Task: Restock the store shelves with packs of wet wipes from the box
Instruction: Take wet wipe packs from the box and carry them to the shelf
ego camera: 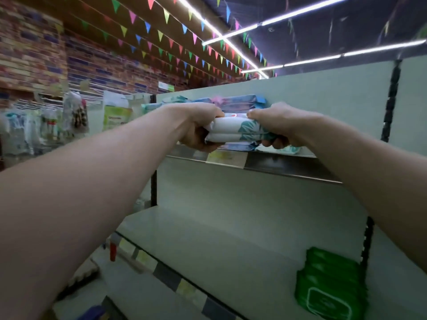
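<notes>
Far left: hanging goods [46, 123] on wall racks, blurred. My left grip [198, 128] clenches the left end of two stacked wet wipes packs [233, 132], fingers curled under. The stack is at the front lip of the top shelf [288, 168]; can't tell if it touches. More packs [233, 103] lie behind it. Right grip [277, 122] clenches the right end. Lower right: green packs [330, 285] on the lower shelf [208, 239].

Brick-patterned wall [34, 54] across upper left. Strings of coloured pennant bunting [161, 38] under a dark ceiling [323, 38], crossed by bright white light strips [300, 12] at upper right. White wire rack [34, 103] of blurred hanging goods at middle left, against that wall.
</notes>
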A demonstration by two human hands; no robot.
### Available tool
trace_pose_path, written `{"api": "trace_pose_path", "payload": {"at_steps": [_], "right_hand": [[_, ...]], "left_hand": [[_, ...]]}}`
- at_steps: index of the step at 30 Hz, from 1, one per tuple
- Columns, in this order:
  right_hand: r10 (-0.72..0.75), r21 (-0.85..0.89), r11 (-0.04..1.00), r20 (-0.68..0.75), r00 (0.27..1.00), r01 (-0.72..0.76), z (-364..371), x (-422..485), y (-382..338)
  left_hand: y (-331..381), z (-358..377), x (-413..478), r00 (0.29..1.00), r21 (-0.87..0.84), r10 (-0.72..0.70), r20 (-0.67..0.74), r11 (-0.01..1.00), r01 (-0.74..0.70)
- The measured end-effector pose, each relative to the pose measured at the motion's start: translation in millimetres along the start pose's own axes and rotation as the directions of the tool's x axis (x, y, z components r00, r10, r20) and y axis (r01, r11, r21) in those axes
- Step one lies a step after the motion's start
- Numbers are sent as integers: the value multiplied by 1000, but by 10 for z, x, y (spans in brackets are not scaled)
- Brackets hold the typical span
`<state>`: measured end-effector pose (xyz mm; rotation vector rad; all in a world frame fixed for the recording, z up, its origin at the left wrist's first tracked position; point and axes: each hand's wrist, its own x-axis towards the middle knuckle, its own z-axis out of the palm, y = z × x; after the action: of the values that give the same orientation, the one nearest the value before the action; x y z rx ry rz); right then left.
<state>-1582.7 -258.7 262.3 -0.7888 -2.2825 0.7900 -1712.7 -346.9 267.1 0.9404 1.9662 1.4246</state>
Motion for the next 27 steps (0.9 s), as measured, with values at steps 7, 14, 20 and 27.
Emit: {"api": "trace_pose_path", "payload": {"at_steps": [7,14,20,27], "right_hand": [[88,-65,993,-110,990,-96,-179,281,31],[175,-79,977,-218,960,-196,-311,551,115],[222,-78,966,-247,943,-248,-488,797,262],[274,-100,945,-275,922,-311,-633,1190,433]], "left_hand": [[264,79,531,991,57,73,115,995,-80],[409,203,908,956,-52,190,224,982,-183],[497,311,1174,907,-109,274,319,962,-252],[677,478,1512,894,27,314,321,940,-340]]}}
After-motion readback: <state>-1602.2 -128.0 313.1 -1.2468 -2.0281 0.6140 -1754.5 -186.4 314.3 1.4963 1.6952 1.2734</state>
